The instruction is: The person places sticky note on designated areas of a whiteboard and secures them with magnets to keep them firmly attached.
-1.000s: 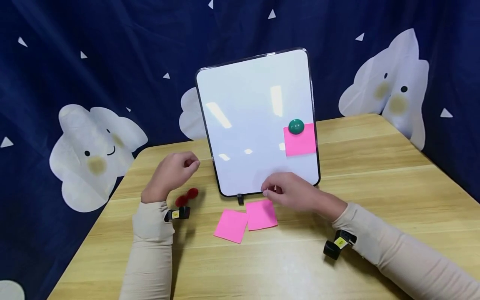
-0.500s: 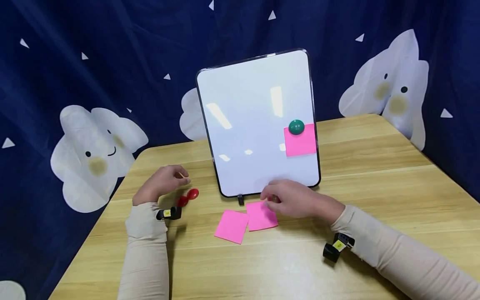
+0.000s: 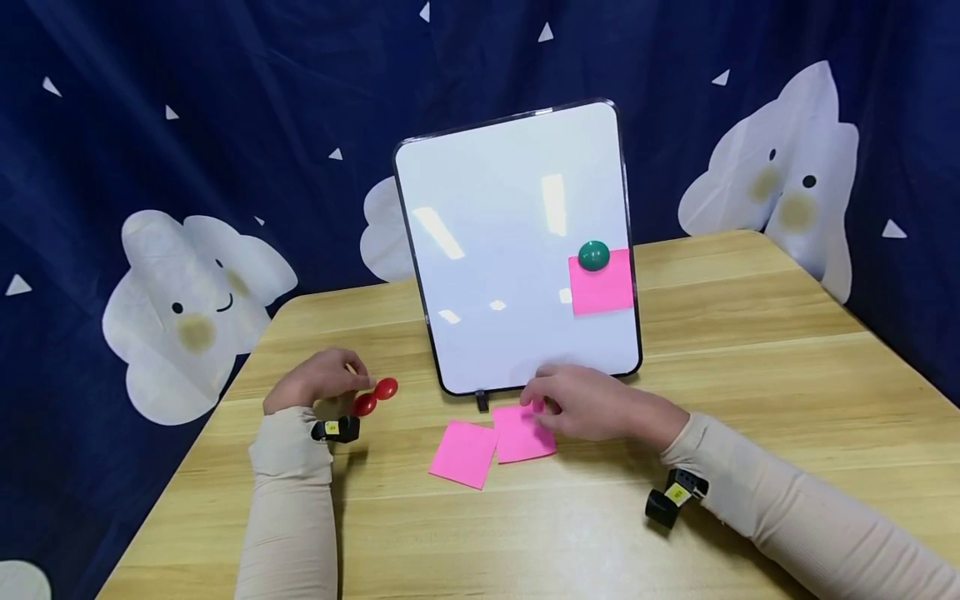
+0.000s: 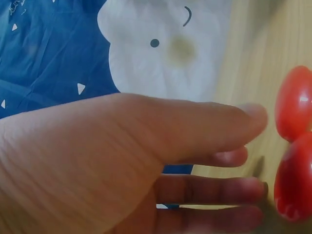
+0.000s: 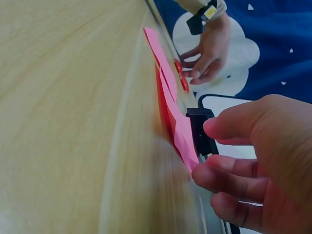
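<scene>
My left hand (image 3: pixel 318 379) is low over the table's left side, holding nothing. Its thumb and fingers point at two round, glossy red magnets (image 3: pixel 386 388), which lie side by side. In the left wrist view a small gap separates the fingertips from the red magnets (image 4: pixel 295 180). My right hand (image 3: pixel 588 402) hovers at the far edge of the right-hand pink sticky note (image 3: pixel 521 442), thumb and fingers apart. One fingertip is right at the corner of that note (image 5: pixel 183 141) in the right wrist view. Another pink sticky note (image 3: pixel 463 454) lies beside it, their edges meeting.
Behind the notes a black-framed whiteboard (image 3: pixel 502 200) leans upright, with a small black foot (image 3: pixel 482 401) at its lower edge. A green magnet (image 3: pixel 593 256) pins a pink sticky note (image 3: pixel 603 292) at its right side. A dark blue curtain (image 3: pixel 300 67) hangs behind the wooden table (image 3: pixel 750 350).
My left hand has come down and slightly left, to the red magnets. My right hand has lowered a little toward the sticky note. The notes and magnets have stayed in place.
</scene>
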A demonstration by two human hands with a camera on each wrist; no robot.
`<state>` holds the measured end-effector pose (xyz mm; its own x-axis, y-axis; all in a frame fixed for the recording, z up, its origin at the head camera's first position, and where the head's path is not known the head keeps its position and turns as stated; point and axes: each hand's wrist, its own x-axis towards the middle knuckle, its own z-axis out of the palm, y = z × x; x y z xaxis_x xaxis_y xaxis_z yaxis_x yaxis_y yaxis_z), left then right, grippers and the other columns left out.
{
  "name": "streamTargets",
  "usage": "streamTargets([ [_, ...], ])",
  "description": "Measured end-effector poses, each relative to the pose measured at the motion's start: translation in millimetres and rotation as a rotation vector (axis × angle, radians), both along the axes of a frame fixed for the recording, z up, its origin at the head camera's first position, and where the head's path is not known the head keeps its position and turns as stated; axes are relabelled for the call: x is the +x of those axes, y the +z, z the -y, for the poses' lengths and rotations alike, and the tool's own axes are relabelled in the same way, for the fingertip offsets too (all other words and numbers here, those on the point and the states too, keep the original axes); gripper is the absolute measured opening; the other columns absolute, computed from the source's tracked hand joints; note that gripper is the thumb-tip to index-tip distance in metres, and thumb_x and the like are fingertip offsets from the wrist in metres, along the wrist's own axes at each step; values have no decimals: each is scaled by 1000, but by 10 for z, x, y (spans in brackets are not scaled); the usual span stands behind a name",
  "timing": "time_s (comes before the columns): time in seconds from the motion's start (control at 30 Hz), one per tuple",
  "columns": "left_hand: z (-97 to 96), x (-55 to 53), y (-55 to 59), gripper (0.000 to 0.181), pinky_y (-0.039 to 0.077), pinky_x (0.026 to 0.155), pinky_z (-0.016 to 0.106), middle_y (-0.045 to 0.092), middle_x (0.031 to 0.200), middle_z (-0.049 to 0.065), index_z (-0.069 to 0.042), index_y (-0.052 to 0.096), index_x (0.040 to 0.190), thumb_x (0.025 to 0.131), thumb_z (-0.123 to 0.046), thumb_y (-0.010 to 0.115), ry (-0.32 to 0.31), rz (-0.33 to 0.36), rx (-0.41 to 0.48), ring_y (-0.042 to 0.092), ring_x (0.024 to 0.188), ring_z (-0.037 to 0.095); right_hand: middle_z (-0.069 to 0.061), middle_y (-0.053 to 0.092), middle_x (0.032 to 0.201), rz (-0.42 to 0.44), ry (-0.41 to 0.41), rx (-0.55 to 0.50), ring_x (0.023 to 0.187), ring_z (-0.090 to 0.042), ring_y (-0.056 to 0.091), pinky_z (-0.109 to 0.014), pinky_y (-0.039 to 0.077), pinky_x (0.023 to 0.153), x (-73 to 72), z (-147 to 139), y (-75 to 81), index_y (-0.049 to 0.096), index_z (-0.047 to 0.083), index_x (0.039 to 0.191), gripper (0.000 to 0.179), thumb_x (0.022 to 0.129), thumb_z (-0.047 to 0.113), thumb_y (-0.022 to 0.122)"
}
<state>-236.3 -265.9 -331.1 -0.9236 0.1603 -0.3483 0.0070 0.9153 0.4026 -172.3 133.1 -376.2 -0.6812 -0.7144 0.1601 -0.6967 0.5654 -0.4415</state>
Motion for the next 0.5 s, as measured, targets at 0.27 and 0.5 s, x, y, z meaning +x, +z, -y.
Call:
streamTargets([
  [0.27, 11, 16, -55, 27, 55, 64, 37, 68, 84, 12, -2, 65, 101, 93, -26, 72, 69, 93, 87, 65, 70, 24, 5, 57, 90, -7, 7, 35, 79, -9, 53, -27, 47, 72, 1, -2, -51, 74, 16, 112, 22, 91, 21, 74],
  [0.5, 25, 24, -73, 28, 54, 61, 34, 68, 87, 12, -4, 64, 104, 92, -27, 73, 101, 149, 115, 60, 67, 23, 6, 57, 90, -27, 22, 52, 76, -7, 52, -26, 46, 71, 13, 0, -53, 74, 15, 114, 25, 90, 24, 74],
])
